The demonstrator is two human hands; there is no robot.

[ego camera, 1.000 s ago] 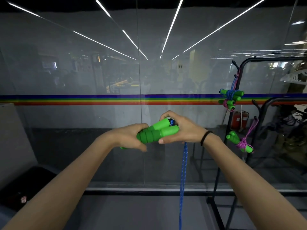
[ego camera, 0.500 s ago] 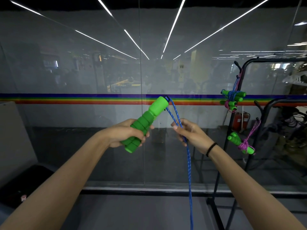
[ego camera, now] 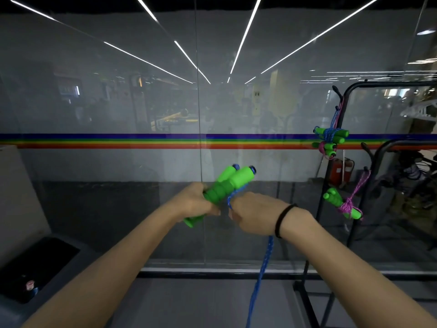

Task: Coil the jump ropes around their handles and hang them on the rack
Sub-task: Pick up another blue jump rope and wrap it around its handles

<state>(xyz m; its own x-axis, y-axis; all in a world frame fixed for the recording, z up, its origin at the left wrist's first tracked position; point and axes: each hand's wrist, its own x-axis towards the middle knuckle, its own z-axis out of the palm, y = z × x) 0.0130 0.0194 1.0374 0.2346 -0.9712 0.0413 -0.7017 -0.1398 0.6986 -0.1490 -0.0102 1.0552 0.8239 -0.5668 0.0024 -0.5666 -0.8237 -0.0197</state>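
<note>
The left hand (ego camera: pixel 194 203) grips two green handles (ego camera: pixel 227 188) tilted up and right; just beside it, the right hand (ego camera: pixel 254 215) is closed on the blue rope (ego camera: pixel 261 273), which hangs downward. Farther right, coiled ropes (ego camera: pixel 329 140) hang on the black rack (ego camera: pixel 331 185) before the glass wall (ego camera: pixel 118 102).

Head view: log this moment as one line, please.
phase: coiling | left hand: grips both green handles | right hand: wraps blue rope | rope tail: hanging down | rack: coiled ropes hung
</note>
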